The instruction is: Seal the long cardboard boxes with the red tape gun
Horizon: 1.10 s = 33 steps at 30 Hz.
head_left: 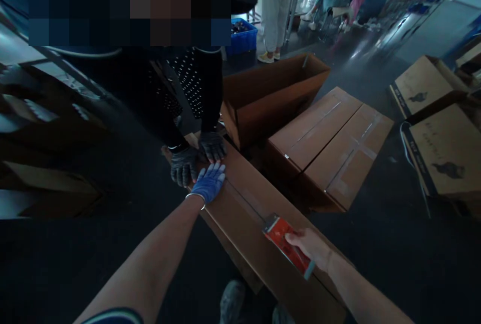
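Observation:
A long brown cardboard box [248, 213] lies in front of me with a strip of clear tape along its top seam. My left hand [209, 182], in a blue glove, presses flat on the far end of its top, fingers spread. My right hand [310, 246] is bare and closed on a red tape dispenser [287, 244] that rests on the seam near the box's middle. Another person's two hands in dark grey gloves [197, 156] press on the far end of the same box, just beyond my left hand.
An open cardboard box [274, 96] stands behind the long one, and taped boxes [330, 143] lie to its right. More printed cartons [443, 153] sit at the far right. A blue crate [242, 35] and several standing people are in the background. Stacked cartons line the left.

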Each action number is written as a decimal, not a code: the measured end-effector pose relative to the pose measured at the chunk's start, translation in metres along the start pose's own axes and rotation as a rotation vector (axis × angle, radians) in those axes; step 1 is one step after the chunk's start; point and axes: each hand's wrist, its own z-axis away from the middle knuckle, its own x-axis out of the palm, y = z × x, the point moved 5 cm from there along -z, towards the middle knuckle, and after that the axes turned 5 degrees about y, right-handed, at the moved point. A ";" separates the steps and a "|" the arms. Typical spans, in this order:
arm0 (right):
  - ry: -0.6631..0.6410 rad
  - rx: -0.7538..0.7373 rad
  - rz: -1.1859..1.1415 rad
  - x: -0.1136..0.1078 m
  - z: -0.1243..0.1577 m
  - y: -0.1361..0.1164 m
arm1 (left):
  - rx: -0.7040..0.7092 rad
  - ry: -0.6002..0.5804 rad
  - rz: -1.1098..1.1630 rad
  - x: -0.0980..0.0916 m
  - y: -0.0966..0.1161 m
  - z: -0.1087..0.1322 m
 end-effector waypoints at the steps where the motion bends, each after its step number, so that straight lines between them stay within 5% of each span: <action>1: 0.013 0.030 -0.016 -0.013 0.012 0.019 | -0.005 0.006 -0.002 0.001 0.001 -0.001; 6: 0.078 0.181 -0.008 -0.056 0.066 0.081 | 0.009 0.030 0.021 0.008 0.010 -0.008; 11: 0.084 0.199 0.030 -0.071 0.091 0.090 | 0.023 0.029 0.035 0.009 0.010 -0.013; 16: 0.117 0.195 0.175 -0.076 0.079 0.098 | -0.004 0.013 0.025 0.009 0.014 -0.021; 19: 0.154 0.209 0.263 -0.078 0.070 0.102 | 0.022 0.068 0.008 0.008 0.080 0.004; 24: 0.196 0.181 0.451 -0.080 0.068 0.085 | 0.290 0.025 0.064 0.025 0.272 0.095; 26: 0.183 0.165 0.518 -0.082 0.068 0.075 | 0.344 -0.002 0.091 0.031 0.319 0.118; 30: 0.167 0.076 0.556 -0.102 0.081 0.078 | 0.387 -0.004 0.044 0.035 0.346 0.122; 33: 0.172 0.050 0.565 -0.143 0.121 0.126 | 0.394 0.011 -0.013 0.038 0.345 0.113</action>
